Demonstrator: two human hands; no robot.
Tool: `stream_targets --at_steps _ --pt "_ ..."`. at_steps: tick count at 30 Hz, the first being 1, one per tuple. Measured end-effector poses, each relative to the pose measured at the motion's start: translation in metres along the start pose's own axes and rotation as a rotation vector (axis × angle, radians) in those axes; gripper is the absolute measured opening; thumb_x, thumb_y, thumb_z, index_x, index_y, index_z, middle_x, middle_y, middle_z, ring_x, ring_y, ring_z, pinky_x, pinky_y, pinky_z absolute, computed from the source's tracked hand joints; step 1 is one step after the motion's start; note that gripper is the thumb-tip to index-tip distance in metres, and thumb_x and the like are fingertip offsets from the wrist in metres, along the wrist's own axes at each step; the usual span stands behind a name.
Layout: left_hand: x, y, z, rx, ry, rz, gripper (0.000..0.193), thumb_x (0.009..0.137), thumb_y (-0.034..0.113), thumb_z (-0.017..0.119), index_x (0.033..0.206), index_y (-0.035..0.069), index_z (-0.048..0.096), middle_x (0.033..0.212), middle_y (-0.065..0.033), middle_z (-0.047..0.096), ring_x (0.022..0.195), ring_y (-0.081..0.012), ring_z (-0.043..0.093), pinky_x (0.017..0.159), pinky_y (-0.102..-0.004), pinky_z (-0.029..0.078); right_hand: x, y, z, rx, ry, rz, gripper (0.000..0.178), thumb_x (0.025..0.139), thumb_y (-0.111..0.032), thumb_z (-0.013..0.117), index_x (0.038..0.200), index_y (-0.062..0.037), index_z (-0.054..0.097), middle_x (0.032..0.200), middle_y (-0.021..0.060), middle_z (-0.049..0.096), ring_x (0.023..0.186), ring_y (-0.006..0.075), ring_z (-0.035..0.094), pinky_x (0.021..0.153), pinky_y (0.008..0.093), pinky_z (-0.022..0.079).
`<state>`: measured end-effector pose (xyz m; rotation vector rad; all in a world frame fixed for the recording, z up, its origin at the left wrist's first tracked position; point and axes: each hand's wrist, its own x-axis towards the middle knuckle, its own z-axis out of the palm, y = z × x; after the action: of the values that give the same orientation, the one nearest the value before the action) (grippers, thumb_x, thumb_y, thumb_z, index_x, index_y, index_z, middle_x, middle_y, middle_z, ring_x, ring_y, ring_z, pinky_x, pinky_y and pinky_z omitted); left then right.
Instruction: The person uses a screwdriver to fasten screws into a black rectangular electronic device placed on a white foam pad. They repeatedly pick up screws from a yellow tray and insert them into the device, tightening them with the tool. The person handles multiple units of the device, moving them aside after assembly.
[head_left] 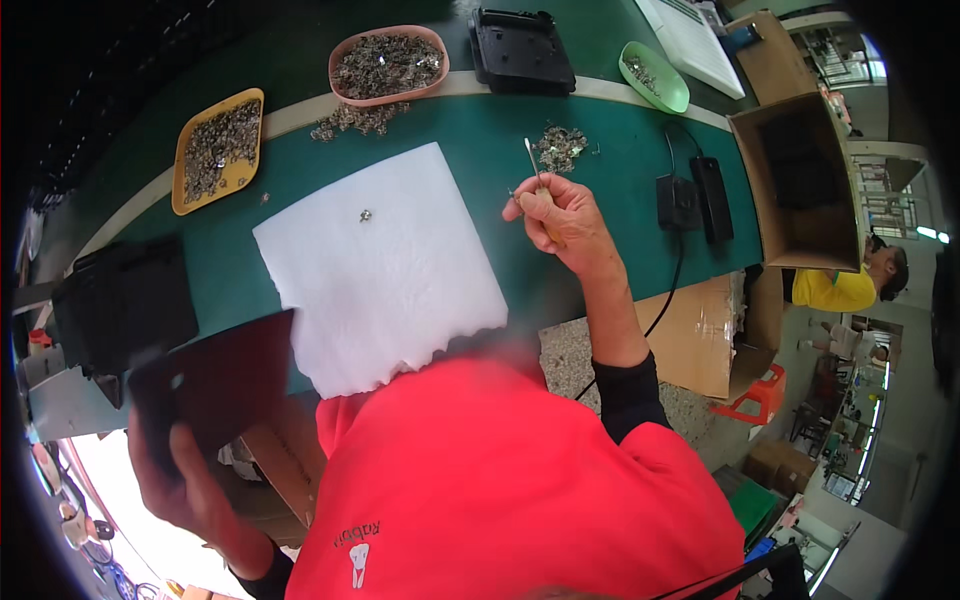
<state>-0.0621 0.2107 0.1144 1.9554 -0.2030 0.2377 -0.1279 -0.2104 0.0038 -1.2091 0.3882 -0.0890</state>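
Observation:
My left hand (185, 480) grips a dark, flat plastic panel (225, 380) by its lower edge, left of the white foam sheet (385, 270); both are slightly blurred. Closed fingers of my right hand (565, 222) hold a thin-shafted hand tool (553, 225) with a yellowish handle, its pale tip pointing up and away. A tiny metal piece shows at these fingertips, too small to name. On the foam lies a small cluster of metal parts (365, 215). Just beyond my right hand, a loose heap of small metal parts (560, 148) rests on the green tabletop (620, 240).
Small metal parts fill a yellow tray (181, 190), a pink tray (440, 70) and a green bowl (679, 98). A black plastic housing (520, 50) stands at the back, and stacked black panels (130, 300) at left. A corded black adapter (678, 203) and cardboard box (830, 230) are at right.

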Motion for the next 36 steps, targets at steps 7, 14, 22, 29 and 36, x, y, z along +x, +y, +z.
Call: stream_targets --at_steps 7,14,22,29,36 --pt "0.046 -0.032 0.13 -0.238 -0.688 -0.243 0.026 0.084 0.01 0.066 0.107 -0.003 0.063 0.095 -0.0029 0.065 0.088 -0.0095 0.058 0.081 -0.0238 0.046 -0.005 0.002 0.011 0.044 -0.022 -0.025 0.007 0.087 -0.005 0.065 0.091 0.0004 0.064 0.081 0.015 0.067 0.045 0.0055 0.047 0.038 0.018 0.033" --pt "0.054 -0.046 0.197 -0.138 -0.742 -0.163 0.025 0.086 0.013 0.064 0.105 -0.003 0.065 0.081 -0.0059 0.067 0.074 -0.0105 0.063 0.068 -0.0262 0.051 0.006 -0.006 0.05 -0.036 -0.032 -0.045 0.005 0.082 -0.004 0.069 0.083 0.0008 0.068 0.066 0.0081 0.064 0.042 0.0032 0.043 0.037 0.0187 0.027" --pt "0.06 -0.06 0.194 -0.047 -0.482 0.223 0.025 0.086 0.012 0.064 0.105 -0.004 0.065 0.105 -0.0172 0.066 0.09 -0.0266 0.067 0.078 -0.034 0.053 0.027 -0.003 0.079 -0.285 0.052 -0.047 0.009 0.083 -0.005 0.071 0.085 0.0029 0.068 0.063 0.0068 0.065 0.041 0.0023 0.045 0.037 0.017 0.028" --pt "0.062 -0.073 0.198 0.183 -0.394 0.341 0.025 0.085 0.014 0.064 0.104 -0.002 0.065 0.116 -0.0183 0.061 0.1 -0.0352 0.062 0.086 -0.0403 0.051 0.051 -0.004 0.104 -0.614 0.073 -0.179 0.015 0.081 -0.01 0.073 0.089 0.0023 0.069 0.07 0.008 0.068 0.05 0.0078 0.056 0.047 0.0213 0.04" --pt "0.06 -0.07 0.199 0.176 -0.39 0.262 0.026 0.084 0.011 0.065 0.107 -0.001 0.065 0.118 -0.0162 0.061 0.097 -0.0331 0.064 0.083 -0.0379 0.052 0.071 0.011 0.106 -1.076 0.094 -0.593 0.019 0.075 -0.008 0.076 0.092 -0.0011 0.069 0.081 0.0095 0.069 0.068 0.0207 0.067 0.061 0.0289 0.051"
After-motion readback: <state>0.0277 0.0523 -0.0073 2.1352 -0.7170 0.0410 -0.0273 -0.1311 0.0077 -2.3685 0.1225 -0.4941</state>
